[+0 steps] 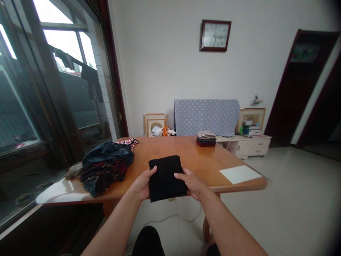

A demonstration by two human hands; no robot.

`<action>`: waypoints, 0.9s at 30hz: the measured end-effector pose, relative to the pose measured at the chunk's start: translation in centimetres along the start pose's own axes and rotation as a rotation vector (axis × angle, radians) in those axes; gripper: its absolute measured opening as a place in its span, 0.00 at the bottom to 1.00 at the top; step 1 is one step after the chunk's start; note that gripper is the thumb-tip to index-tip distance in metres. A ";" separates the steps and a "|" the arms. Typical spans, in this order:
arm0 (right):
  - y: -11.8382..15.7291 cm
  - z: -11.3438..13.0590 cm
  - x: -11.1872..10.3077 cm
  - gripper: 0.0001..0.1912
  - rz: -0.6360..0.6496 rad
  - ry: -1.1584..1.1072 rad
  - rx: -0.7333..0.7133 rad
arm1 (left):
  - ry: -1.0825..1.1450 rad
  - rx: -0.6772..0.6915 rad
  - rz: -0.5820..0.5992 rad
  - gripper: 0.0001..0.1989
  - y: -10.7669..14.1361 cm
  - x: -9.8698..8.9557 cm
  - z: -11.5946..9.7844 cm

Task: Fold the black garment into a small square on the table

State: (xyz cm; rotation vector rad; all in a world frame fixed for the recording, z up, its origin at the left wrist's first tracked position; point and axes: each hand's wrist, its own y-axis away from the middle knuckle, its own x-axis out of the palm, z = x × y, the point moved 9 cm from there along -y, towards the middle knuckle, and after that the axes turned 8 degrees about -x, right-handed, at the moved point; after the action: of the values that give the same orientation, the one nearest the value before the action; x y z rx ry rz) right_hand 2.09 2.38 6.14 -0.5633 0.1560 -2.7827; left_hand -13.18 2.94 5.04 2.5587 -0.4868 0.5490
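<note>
A black garment (167, 178), folded into a compact square, is held up over the near edge of the wooden table (157, 145). My left hand (144, 183) grips its left side, thumb on top and fingers underneath. On the opposite side, my right hand (192, 182) grips it the same way. Whether the bundle touches the tabletop I cannot tell. To the left lies a rumpled heap of dark clothes (108, 165). A neat stack of folded clothes (206, 138), striped on top and dark red below, sits at the table's far right.
A white sheet (239, 174) lies at the table's right corner. Behind the table stand a low white cabinet (255, 145) and something draped in blue dotted cloth (206, 117). A cable (174, 215) runs across the floor below. Glass doors (66, 78) line the left.
</note>
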 end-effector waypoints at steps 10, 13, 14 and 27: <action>-0.9 -4.7 -6.7 0.15 -0.452 0.096 -0.001 | -0.423 0.072 -0.039 0.28 -3.7 -0.5 1.0; -0.5 -5.8 -6.5 0.14 -0.404 0.074 0.079 | -0.674 0.177 -0.122 0.23 -5.7 -1.1 -0.7; -0.2 -6.1 -6.4 0.14 -0.371 0.069 0.131 | -0.762 0.214 -0.147 0.21 -6.4 -1.4 -1.4; 0.4 -2.6 -14.6 0.07 -0.452 0.531 -0.049 | -1.264 0.650 -0.544 0.18 -6.4 0.0 -4.8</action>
State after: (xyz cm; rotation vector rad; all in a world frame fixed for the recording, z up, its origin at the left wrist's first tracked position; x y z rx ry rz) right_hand 14.00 6.65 -1.64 0.1744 0.2324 -3.3165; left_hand -11.84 10.67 6.53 3.1626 0.0857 -1.3837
